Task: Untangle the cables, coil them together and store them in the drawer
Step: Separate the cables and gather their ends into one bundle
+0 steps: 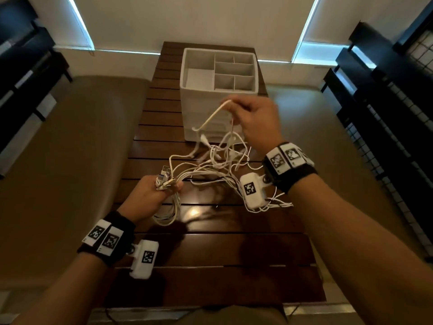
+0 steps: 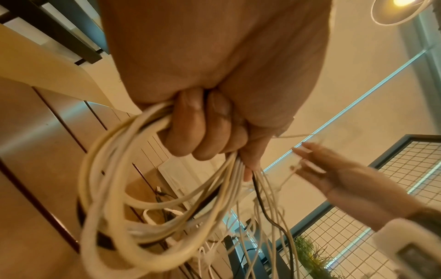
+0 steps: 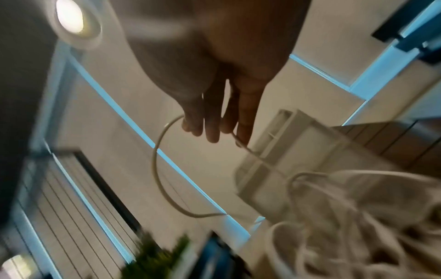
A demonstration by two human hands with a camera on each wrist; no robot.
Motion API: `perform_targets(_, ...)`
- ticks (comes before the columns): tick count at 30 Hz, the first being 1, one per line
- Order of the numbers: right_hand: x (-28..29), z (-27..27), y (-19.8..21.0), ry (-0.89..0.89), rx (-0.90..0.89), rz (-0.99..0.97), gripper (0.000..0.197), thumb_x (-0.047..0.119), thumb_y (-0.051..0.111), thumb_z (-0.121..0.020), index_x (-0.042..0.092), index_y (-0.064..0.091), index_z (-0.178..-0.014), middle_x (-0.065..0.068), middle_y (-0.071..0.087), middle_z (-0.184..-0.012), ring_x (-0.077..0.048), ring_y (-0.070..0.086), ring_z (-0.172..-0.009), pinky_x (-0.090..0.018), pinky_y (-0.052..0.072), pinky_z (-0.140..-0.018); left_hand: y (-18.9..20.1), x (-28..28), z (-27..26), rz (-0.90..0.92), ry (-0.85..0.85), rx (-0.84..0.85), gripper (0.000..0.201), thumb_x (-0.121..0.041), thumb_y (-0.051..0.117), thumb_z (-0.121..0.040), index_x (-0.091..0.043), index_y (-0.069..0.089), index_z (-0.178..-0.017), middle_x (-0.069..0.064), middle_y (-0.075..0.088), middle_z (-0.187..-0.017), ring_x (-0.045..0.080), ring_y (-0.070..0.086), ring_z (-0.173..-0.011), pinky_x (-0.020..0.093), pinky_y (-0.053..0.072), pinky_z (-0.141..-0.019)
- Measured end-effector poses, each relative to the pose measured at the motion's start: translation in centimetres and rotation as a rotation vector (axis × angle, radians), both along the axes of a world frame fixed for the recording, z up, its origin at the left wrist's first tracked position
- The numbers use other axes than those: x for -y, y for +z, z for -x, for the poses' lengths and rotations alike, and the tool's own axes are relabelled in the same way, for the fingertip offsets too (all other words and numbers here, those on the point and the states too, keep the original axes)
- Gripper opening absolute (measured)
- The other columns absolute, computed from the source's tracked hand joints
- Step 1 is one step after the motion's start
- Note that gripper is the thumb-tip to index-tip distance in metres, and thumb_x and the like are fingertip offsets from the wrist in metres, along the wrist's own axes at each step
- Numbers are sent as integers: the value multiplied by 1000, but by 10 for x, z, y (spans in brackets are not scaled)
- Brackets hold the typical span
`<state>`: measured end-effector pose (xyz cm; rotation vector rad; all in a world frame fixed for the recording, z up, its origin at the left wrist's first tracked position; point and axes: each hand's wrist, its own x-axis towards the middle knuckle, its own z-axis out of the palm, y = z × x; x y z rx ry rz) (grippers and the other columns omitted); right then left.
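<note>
A tangle of white cables (image 1: 218, 160) lies on the dark wooden slatted table (image 1: 210, 242). My left hand (image 1: 152, 193) grips a bundle of cable loops (image 2: 133, 198) and several plug ends (image 1: 165, 178) at the table's left. My right hand (image 1: 255, 120) is raised in front of the white drawer unit (image 1: 219, 99) and pinches one cream cable (image 1: 210, 119), which it lifts out of the tangle. That cable (image 3: 157, 166) curves down from my right hand's fingers (image 3: 212, 128) in the blurred right wrist view. A thin dark cable (image 2: 262, 205) runs among the white ones.
The drawer unit's top is an open tray with several compartments (image 1: 234, 69). A beige bench (image 1: 70, 160) runs along the table's left side. Dark wire-grid shelving (image 1: 386, 113) stands at the right. A green plant (image 2: 310, 254) sits low beside it.
</note>
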<state>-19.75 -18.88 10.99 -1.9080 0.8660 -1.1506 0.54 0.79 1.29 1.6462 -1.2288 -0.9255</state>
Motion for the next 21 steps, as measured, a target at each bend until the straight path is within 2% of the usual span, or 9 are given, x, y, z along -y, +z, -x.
perform_targets(2,2,-1,8,-1,132,35,14,20,71,-97,20,80,-109,2,79,-94,-23,73,-82,-40,63,-74,0,0,0,-20,4,2,21,-21,71,-98,-13,76,-79,-8,72,-69,1,64,-66,16,48,-65)
perform_targets(6,5,0,8,38,-17,27,19,15,71,-96,15,80,-113,6,78,-104,-4,73,-97,-31,61,-90,4,0,5,-28,-14,8,28,-14,70,-98,-10,70,-71,-15,62,-56,-5,55,-55,10,40,-57)
perform_targets(9,11,-4,15,50,127,58,18,14,71,-97,18,79,-113,1,79,-103,-15,75,-98,-37,62,-89,4,2,5,-34,-12,20,27,-18,72,-97,-1,73,-75,-10,63,-59,-2,54,-56,14,41,-57)
perform_targets(10,13,-4,15,66,93,46,18,16,71,-97,19,79,-113,1,79,-102,-18,75,-96,-40,63,-88,4,0,6,-49,-24,26,27,-17,71,-97,-2,73,-75,-10,63,-59,-2,54,-56,14,41,-57)
perform_targets(11,13,-4,14,60,13,32,19,17,71,-97,20,80,-113,3,79,-100,-18,76,-93,-42,63,-86,7,0,7,-56,-34,31,26,-15,71,-98,-7,74,-73,-13,63,-57,-4,54,-55,13,41,-57)
perform_targets(13,17,1,3,-9,-95,45,19,15,70,-96,20,81,-111,7,79,-97,-9,75,-85,-36,62,-82,11,-1,8,-45,-69,48,38,-11,69,-98,-27,73,-63,-18,61,-53,-6,54,-53,10,38,-56)
perform_targets(15,20,3,3,-79,-33,80,21,15,68,-96,22,81,-111,9,79,-96,-4,72,-80,-25,60,-74,12,-3,7,-42,-90,63,45,-14,70,-98,-34,74,-58,-17,60,-53,-5,54,-53,10,38,-55)
perform_targets(18,27,1,6,-64,-83,69,22,15,70,-95,22,80,-113,3,78,-101,-3,71,-89,-19,57,-85,6,-7,2,-70,-88,82,37,-20,72,-97,-37,78,-65,-13,62,-56,-2,54,-55,14,39,-56)
perform_targets(21,39,1,1,-150,-263,0,13,29,73,-95,23,81,-103,-8,66,-110,-4,63,-89,-2,46,-72,3,-8,1,-83,-85,87,33,-24,72,-97,-36,78,-67,-10,62,-58,0,54,-57,17,39,-56)
